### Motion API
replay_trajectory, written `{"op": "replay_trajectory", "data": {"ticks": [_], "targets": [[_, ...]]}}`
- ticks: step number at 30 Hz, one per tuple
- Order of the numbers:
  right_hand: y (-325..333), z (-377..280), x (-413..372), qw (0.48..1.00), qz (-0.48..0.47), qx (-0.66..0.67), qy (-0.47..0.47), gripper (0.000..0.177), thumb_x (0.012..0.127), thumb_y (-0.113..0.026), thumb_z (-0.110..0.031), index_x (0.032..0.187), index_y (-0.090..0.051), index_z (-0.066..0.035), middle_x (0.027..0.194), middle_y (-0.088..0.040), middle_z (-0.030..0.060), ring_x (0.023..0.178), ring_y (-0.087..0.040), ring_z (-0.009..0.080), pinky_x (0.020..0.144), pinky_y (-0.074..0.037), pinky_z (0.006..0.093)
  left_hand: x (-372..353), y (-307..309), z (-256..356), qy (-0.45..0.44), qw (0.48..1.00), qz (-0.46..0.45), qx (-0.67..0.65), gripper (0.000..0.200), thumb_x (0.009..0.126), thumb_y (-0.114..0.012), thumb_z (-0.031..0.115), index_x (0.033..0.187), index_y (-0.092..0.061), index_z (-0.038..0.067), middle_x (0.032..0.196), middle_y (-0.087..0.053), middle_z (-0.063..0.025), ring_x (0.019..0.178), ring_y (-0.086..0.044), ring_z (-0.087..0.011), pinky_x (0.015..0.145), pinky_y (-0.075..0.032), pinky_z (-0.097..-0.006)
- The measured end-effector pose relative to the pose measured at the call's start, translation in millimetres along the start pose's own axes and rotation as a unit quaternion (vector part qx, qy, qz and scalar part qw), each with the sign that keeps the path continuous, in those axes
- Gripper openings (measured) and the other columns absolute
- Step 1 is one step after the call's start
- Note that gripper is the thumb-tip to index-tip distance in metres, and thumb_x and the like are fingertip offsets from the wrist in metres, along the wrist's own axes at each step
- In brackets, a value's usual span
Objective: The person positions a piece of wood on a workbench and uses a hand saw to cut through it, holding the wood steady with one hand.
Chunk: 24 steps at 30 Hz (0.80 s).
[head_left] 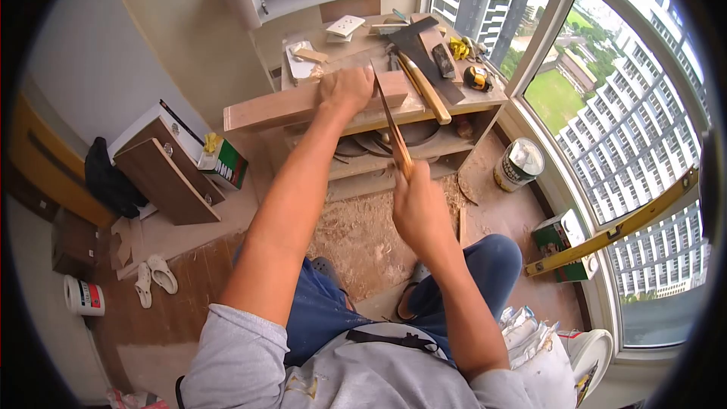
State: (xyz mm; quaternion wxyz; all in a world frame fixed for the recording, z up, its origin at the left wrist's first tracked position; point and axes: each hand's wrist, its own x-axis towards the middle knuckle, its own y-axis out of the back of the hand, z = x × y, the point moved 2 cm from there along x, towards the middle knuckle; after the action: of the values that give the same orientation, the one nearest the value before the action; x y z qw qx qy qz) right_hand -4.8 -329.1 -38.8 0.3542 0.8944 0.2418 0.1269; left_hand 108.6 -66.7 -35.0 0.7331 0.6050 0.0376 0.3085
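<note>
A long piece of wood (pixel 276 108) lies across the near edge of the cabinet top, its left end sticking out past the side. My left hand (pixel 348 89) is closed over it, pressing it down near its right part. In my right hand (pixel 421 208) is a handsaw (pixel 391 123), gripped by its wooden handle. The narrow blade, seen nearly edge-on, points away from me and meets the wood just right of my left hand. Behind the wood lie a wooden-handled tool (pixel 428 93) and a dark flat blade (pixel 425 53).
On the low cabinet (pixel 469 115) are a tape measure (pixel 477 78) and a white socket plate (pixel 345 26). Wood shavings (pixel 363 238) cover the floor ahead of me. A paint can (pixel 519 163) and a yellow spirit level (pixel 617 236) stand by the window; cabinet panels (pixel 163 182) lean at left.
</note>
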Motion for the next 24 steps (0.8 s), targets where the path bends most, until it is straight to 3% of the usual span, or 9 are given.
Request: {"op": "replay_trajectory", "data": {"ticks": [2,5,9,11,13,16,18,22,24], "targets": [[12,18,-43,1.000,0.003,0.029,0.000,0.030,0.107,-0.054,-0.027,0.112,-0.046,0.002,0.086,-0.067,0.0374,0.082,-0.065,0.0589,0.074,-0.051,0.0660,-5,-1,-1,0.004,1.000,-0.009,-0.002,0.058,0.106,-0.040,0.044,0.096,-0.081,0.004,0.101,-0.076,-0.0257,0.099,-0.074,-0.0427,0.090,-0.057,-0.0517],[-4,13,-14,1.000,0.007,0.005,0.001,0.030,0.106,-0.055,-0.026,0.110,-0.047,0.002,0.086,-0.067,0.0378,0.083,-0.065,0.0590,0.074,-0.051,0.0658,-13,-4,0,-0.001,1.000,-0.015,-0.014,0.062,0.106,-0.035,0.044,0.097,-0.079,0.002,0.105,-0.074,-0.0287,0.103,-0.071,-0.0478,0.096,-0.054,-0.0561],[-24,-9,114,0.991,0.088,0.035,0.092,0.029,0.106,-0.056,-0.025,0.110,-0.049,0.003,0.087,-0.067,0.0381,0.084,-0.065,0.0585,0.077,-0.052,0.0644,9,-30,-21,-0.021,1.000,-0.013,0.002,0.062,0.106,-0.035,0.045,0.100,-0.079,0.001,0.109,-0.074,-0.0281,0.106,-0.070,-0.0475,0.098,-0.053,-0.0562],[-16,-10,92,0.993,0.082,0.027,0.085,0.030,0.106,-0.056,-0.026,0.110,-0.049,0.003,0.086,-0.067,0.0379,0.084,-0.065,0.0586,0.078,-0.052,0.0641,17,-39,-16,-0.053,0.999,-0.014,0.001,0.063,0.106,-0.035,0.045,0.100,-0.079,0.001,0.110,-0.074,-0.0282,0.106,-0.070,-0.0475,0.099,-0.052,-0.0562],[-6,-9,52,0.996,0.062,0.027,0.061,0.030,0.106,-0.055,-0.026,0.111,-0.049,0.003,0.084,-0.067,0.0375,0.083,-0.065,0.0589,0.077,-0.052,0.0642,6,-11,-4,0.013,1.000,-0.017,0.000,0.058,0.109,-0.037,0.044,0.103,-0.080,0.006,0.108,-0.076,-0.0261,0.103,-0.074,-0.0414,0.095,-0.055,-0.0528],[1,16,-26,0.999,0.007,0.038,0.013,0.028,0.107,-0.055,-0.024,0.112,-0.048,0.002,0.082,-0.067,0.0379,0.080,-0.064,0.0591,0.073,-0.051,0.0652,-5,5,3,0.010,0.999,-0.032,0.014,0.059,0.109,-0.036,0.044,0.102,-0.080,0.006,0.108,-0.076,-0.0252,0.103,-0.074,-0.0410,0.094,-0.055,-0.0526],[-2,13,-25,0.999,0.007,0.040,0.006,0.026,0.107,-0.055,-0.022,0.112,-0.047,0.002,0.082,-0.066,0.0382,0.080,-0.064,0.0593,0.072,-0.050,0.0655,-3,0,0,0.012,0.999,-0.045,0.012,0.059,0.109,-0.036,0.044,0.102,-0.080,0.006,0.108,-0.076,-0.0252,0.104,-0.074,-0.0410,0.094,-0.055,-0.0526],[-24,1,82,0.994,0.073,0.038,0.071,0.029,0.107,-0.052,-0.023,0.113,-0.047,0.004,0.085,-0.067,0.0383,0.087,-0.066,0.0577,0.076,-0.053,0.0634,-4,-5,-4,-0.007,1.000,-0.019,0.007,0.060,0.109,-0.036,0.044,0.099,-0.080,0.005,0.106,-0.076,-0.0252,0.103,-0.074,-0.0410,0.094,-0.055,-0.0527],[-21,-11,91,0.995,0.069,0.021,0.066,0.030,0.107,-0.052,-0.025,0.113,-0.048,0.005,0.089,-0.068,0.0380,0.090,-0.067,0.0570,0.080,-0.053,0.0628,-6,2,0,0.000,1.000,-0.010,0.014,0.059,0.109,-0.037,0.044,0.098,-0.081,0.005,0.105,-0.076,-0.0252,0.102,-0.074,-0.0415,0.094,-0.055,-0.0528]]}}
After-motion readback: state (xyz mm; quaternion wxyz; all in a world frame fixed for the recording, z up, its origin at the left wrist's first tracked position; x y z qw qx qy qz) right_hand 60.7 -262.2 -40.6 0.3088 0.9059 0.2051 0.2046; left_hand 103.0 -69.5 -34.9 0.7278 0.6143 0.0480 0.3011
